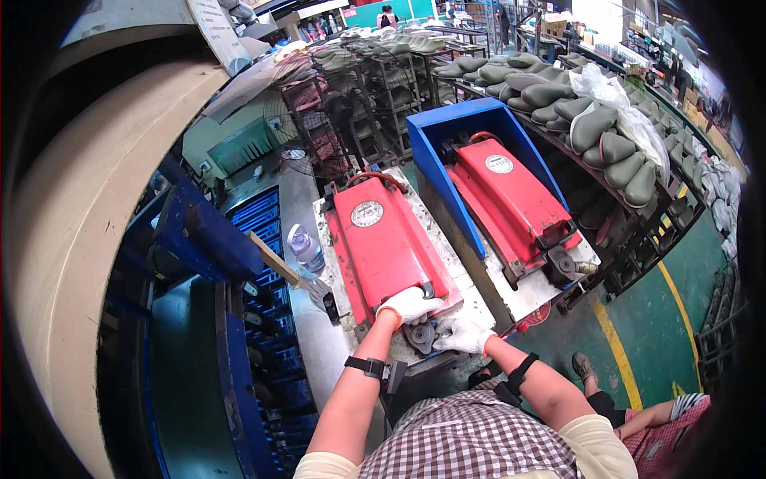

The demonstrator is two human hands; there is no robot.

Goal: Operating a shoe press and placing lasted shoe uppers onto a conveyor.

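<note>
Round white label (367, 213) sits on the near red press (383, 243), upper lid; a matching round label (499, 164) on the second red press (511, 195), inside a blue frame (447, 172). Left hand (408, 304), white-gloved, lies flat, fingers curled over the near press's front edge. Right hand (463, 335), gloved, touches a dark metal part (420, 335) below that edge; grip unclear. Clear plastic bottle (305, 247) stands left. Grey-green shoe lasts (590, 128) fill racks.

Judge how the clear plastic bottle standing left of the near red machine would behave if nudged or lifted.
The bottle stands upright, narrow for its height, so a sideways push would probably tip it, and its round body would then likely roll. Its thin clear wall suggests it is light and may dent under a squeeze. Neither gloved hand is near it.
</note>
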